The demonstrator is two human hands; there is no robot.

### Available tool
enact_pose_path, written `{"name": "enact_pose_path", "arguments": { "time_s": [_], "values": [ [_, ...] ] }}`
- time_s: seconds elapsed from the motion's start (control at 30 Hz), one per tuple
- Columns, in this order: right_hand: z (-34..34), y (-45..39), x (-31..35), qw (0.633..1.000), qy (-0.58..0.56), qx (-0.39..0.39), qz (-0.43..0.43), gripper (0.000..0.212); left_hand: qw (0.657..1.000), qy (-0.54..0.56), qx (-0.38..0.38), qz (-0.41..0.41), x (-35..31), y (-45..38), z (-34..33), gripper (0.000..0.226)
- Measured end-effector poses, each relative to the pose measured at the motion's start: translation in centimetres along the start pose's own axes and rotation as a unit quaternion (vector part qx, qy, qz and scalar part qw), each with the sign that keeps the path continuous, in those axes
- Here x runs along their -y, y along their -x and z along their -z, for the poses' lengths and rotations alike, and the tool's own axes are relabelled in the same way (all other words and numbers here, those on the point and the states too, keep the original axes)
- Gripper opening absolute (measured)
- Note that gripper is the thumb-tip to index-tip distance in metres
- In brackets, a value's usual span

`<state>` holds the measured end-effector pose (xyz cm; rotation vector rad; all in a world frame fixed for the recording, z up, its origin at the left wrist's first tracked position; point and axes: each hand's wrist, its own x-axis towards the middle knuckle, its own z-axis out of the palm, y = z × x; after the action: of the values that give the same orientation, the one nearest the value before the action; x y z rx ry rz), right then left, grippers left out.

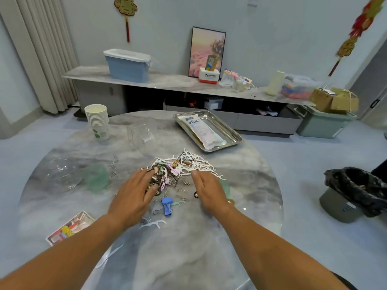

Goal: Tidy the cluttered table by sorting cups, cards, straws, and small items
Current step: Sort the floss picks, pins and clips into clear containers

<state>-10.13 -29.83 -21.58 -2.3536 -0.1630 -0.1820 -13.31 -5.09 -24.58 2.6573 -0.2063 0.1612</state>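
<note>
A heap of small items (180,166), white floss picks mixed with clips and hairpins, lies in the middle of the round marble table (240,206). My left hand (134,195) lies flat with straight fingers on the heap's left side. My right hand (207,189) rests with straight fingers at the heap's right edge. A blue binder clip (167,206) and loose floss picks (156,223) lie between my wrists. A stack of paper cups (98,120) stands at the far left. A metal tray (226,130) holds a white packet (202,130).
A clear box (142,132) stands behind the heap. A glass bowl (62,174) and a green translucent cup (97,177) sit at the left. A card pack (70,227) lies near the left edge. A black-lined bin (354,193) stands on the floor at right.
</note>
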Motion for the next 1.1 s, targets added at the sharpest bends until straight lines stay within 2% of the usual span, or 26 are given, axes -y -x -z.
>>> {"name": "enact_pose_path", "arguments": {
  "time_s": [0.1,0.27,0.33,0.4,0.67,0.83,1.0,1.1],
  "values": [
    [0.4,2.2,-1.4,1.0,0.008,-0.018,-0.009,0.035,0.997,0.023,-0.054,0.045,0.3,3.0,-0.4,0.07],
    [2.4,4.6,-4.9,0.993,0.077,-0.083,-0.041,0.063,0.992,0.009,-0.098,0.079,0.3,5.9,-0.7,0.069],
    [3.0,5.7,-5.9,0.987,0.102,-0.103,-0.069,0.052,0.989,-0.003,-0.109,0.1,0.0,6.9,-0.7,0.067],
    [3.4,6.7,-6.6,0.98,0.117,-0.13,-0.096,0.045,0.986,-0.01,-0.112,0.125,-0.3,7.7,-1.0,0.065],
    [4.1,9.1,-8.9,0.965,0.089,-0.154,-0.192,0.059,0.977,-0.078,-0.064,0.187,-1.2,9.9,-3.1,0.07],
    [2.9,9.6,-9.4,0.976,0.074,-0.144,-0.146,0.068,0.982,-0.049,-0.029,0.179,-1.4,9.5,-3.8,0.068],
    [-0.4,9.0,-7.3,0.987,0.09,-0.097,-0.09,0.046,0.985,-0.045,-0.007,0.166,-2.1,7.7,-4.3,0.068],
    [-2.6,8.4,-5.8,0.988,0.114,-0.082,-0.06,0.048,0.988,-0.045,0.001,0.147,-2.7,6.5,-5.1,0.069]
  ]
}}
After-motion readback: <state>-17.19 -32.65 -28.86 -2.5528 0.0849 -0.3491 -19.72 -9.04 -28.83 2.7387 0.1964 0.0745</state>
